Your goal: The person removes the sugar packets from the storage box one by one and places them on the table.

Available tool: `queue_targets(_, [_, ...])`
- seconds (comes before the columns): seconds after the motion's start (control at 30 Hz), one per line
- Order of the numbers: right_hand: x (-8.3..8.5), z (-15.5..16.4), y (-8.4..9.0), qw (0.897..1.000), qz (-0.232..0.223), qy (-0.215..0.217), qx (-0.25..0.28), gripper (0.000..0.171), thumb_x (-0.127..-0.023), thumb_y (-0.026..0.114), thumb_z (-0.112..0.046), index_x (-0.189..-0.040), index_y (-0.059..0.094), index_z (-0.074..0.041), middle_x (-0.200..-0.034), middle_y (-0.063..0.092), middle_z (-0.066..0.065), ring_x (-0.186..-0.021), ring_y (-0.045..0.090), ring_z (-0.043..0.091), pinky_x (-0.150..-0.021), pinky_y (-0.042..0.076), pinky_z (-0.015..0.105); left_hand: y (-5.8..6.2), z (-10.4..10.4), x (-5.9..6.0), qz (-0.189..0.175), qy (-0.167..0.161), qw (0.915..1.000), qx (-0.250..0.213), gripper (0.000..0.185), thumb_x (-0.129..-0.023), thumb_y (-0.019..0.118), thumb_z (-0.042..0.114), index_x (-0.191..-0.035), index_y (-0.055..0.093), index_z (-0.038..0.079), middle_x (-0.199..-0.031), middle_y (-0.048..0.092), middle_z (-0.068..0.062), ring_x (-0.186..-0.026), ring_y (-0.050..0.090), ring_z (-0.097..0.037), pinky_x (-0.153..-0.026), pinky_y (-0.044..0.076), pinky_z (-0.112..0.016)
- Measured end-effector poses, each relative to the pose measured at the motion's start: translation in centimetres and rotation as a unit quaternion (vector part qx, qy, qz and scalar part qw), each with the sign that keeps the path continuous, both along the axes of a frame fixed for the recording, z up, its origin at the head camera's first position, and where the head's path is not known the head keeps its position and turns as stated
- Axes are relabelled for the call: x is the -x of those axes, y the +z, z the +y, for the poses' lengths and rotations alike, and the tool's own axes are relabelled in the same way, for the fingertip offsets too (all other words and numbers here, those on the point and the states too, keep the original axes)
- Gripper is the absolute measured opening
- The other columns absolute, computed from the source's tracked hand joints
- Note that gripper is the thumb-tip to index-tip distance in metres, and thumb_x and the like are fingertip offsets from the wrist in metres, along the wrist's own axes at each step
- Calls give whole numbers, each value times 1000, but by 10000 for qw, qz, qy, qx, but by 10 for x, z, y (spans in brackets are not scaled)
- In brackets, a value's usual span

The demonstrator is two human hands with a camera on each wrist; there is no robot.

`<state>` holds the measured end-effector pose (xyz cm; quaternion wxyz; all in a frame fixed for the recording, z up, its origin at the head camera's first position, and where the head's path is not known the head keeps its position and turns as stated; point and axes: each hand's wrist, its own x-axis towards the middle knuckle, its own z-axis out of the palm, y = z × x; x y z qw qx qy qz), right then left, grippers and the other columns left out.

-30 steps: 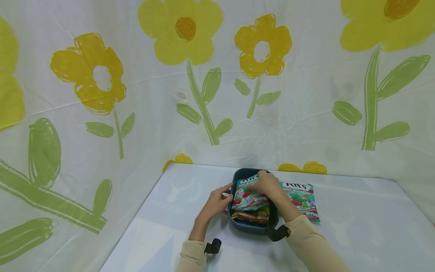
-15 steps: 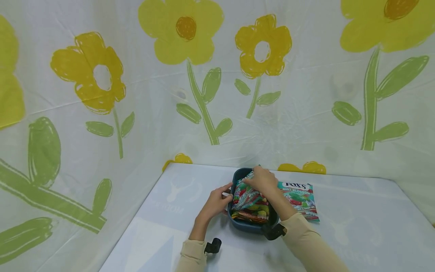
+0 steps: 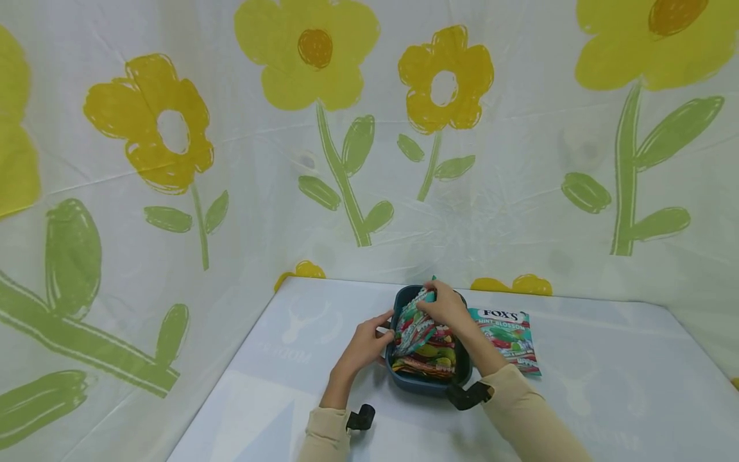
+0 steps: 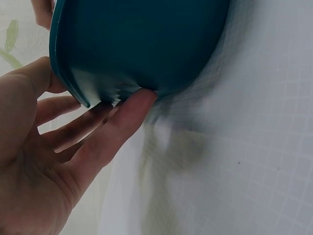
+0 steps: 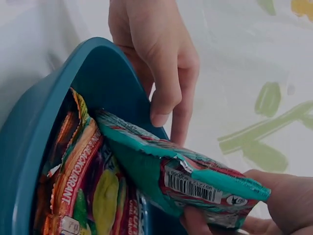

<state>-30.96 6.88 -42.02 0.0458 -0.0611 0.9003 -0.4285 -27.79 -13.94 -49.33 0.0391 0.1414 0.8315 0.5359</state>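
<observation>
A dark blue-green plastic box stands on the table, filled with candy bags. My left hand holds it at the left side; in the left wrist view its fingers lie along the outer wall and the thumb is at the rim. Over the back of the box, my right hand pinches a green Fox's candy bag by its upper end. That bag is tilted, its lower end inside the box against the left wall. Beneath it, dark fruit-print candy bags stand packed in the box, one lettered "blackcurrant".
Another green Fox's mint candy bag lies flat on the table, just right of the box and partly behind the right forearm. The white table ends at a flower-print curtain at the back and left.
The right hand has moved slightly left with the green candy bag, which went from lying flat over the others to tilted up at the left, uncovering more bags below. The left hand stayed put.
</observation>
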Motion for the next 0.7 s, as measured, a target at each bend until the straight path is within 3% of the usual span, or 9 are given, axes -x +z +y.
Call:
queue_targets(0.23, [-4,5,0,9994,-253,161,186,63,-92,64,-24,-146,40,-4,-139,49,26,-97,58,30,-67,53,33,-1,-1,1,-40,21,9999,102,54,-95,54,15,-148,44,12,-126,59,-20,-85,68,-18,-49,61,-37])
queue_targets(0.53, [-2,3,2,9954,-620,160,717,66,-93,65,-28,-149,38,-7,-141,46,26,-92,64,28,-66,62,37,0,-1,0,-15,42,10000,60,53,-96,54,14,-148,44,12,-127,59,-21,-90,68,-25,-49,61,-39])
queue_targets(0.7, [1,1,-1,9869,-768,210,1402,64,-93,66,-26,-149,39,-9,-144,43,27,-100,65,33,-73,63,44,14,3,-9,-51,-20,10000,-21,51,-98,51,9,-148,42,4,-127,56,-28,-96,67,-39,-54,61,-49])
